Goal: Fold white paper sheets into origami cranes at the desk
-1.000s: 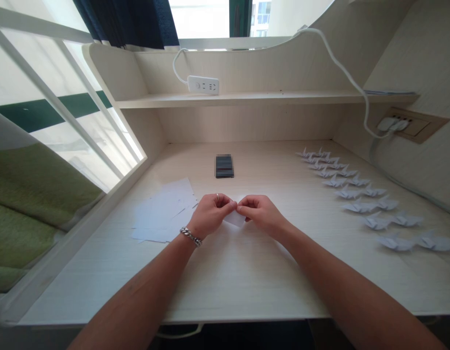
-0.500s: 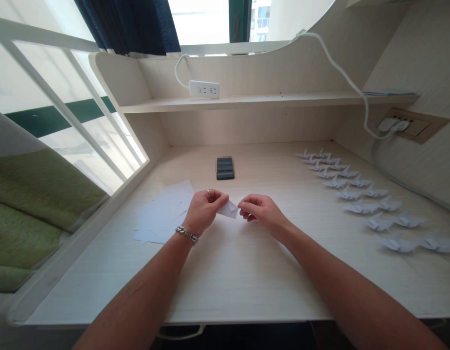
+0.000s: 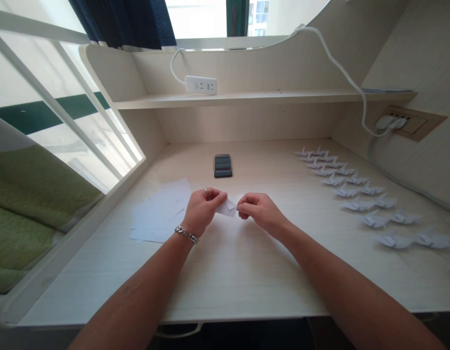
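Note:
Between my hands, just above the desk, is a small folded piece of white paper (image 3: 226, 208). My left hand (image 3: 204, 208), with a ring and a chain bracelet at the wrist, pinches its left side between thumb and fingers. At the paper's right corner, my right hand (image 3: 254, 206) is closed with thumb and index finger pinched on the tip. Left of my left hand lies a loose stack of white paper sheets (image 3: 157, 214), partly covered by that hand and wrist.
Paper cranes (image 3: 356, 204) stand in rows along the desk's right side. A dark phone-like device (image 3: 223, 166) lies behind my hands. The shelf (image 3: 254, 98) carries a white power strip (image 3: 201, 85). A white cable (image 3: 341, 70) runs to the wall socket (image 3: 410, 122).
The view has shifted slightly, showing more at the right edge. My right thumb and index finger have closed in on the folded paper's right corner. My left hand keeps its pinch.

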Motion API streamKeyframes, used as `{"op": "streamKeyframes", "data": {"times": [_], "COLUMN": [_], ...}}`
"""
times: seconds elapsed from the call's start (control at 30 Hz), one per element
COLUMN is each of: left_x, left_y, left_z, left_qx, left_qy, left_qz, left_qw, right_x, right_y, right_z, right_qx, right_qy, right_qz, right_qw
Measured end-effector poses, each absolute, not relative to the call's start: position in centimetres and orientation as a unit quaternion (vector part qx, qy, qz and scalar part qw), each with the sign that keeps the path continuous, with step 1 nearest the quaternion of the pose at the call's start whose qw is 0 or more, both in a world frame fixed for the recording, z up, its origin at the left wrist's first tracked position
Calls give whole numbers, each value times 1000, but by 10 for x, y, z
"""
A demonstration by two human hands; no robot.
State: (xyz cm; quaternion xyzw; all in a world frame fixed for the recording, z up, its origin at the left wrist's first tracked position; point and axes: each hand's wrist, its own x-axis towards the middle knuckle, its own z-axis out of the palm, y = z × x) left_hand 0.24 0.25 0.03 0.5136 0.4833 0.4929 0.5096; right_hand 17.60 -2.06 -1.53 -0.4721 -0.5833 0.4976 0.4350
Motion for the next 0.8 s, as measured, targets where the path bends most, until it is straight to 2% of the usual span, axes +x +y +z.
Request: {"op": "streamKeyframes", "data": {"times": [0.13,0.3,0.43,0.67,0.8], "left_x": [-4,8,10,-1,-5], "left_y": [6,-2,-4,-5,-5], "left_z": [1,-2,-2,3,9], "left_qx": [460,536,585,763,763], "left_qy": [498,476,462,455,430], "left_qz": [534,470,429,260,218], "left_qw": [505,515,510,378,431], "right_x": [175,174,177,181,190], "right_y": [-22,-20,-15,-20,-20], "right_z": [-13,-13,-21,-17,-12], "right_qx": [-478,-464,-475,-512,-489], "right_qy": [-561,-529,-554,-683,-685], "right_qz": [506,538,512,402,448], "right_qw": [448,464,452,331,300]}}
